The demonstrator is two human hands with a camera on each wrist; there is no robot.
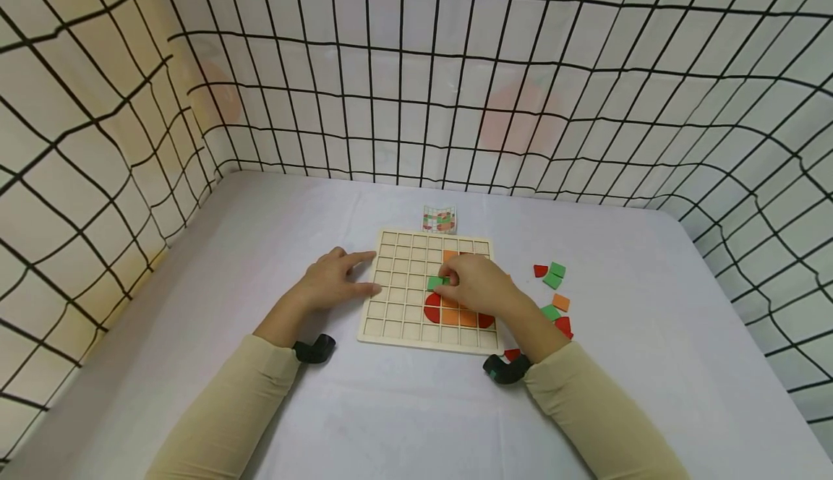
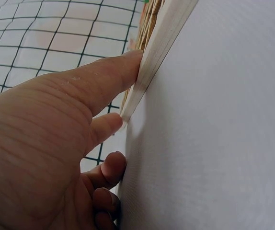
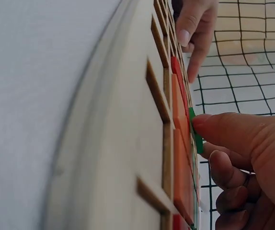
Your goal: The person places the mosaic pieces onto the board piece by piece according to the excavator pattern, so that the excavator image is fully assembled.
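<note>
The right hand (image 1: 478, 285) rests over the middle of the wooden grid board (image 1: 400, 299), its fingers (image 3: 223, 129) curled and pinching a green tile (image 1: 436, 282) against the board's cells. In the right wrist view the green tile (image 3: 195, 136) stands on edge between fingertip and board, just above orange tiles (image 3: 180, 143) already seated. Red and orange tiles (image 1: 449, 314) fill cells near the board's front. The left hand (image 1: 335, 277) lies at the board's left edge, fingers (image 2: 113, 72) straight and pressing on the rim (image 2: 161, 43). Loose green, red and orange tiles (image 1: 553, 288) lie on the bench (image 1: 651, 364) right of the board. A small pattern card (image 1: 440, 219) sits just behind the board.
</note>
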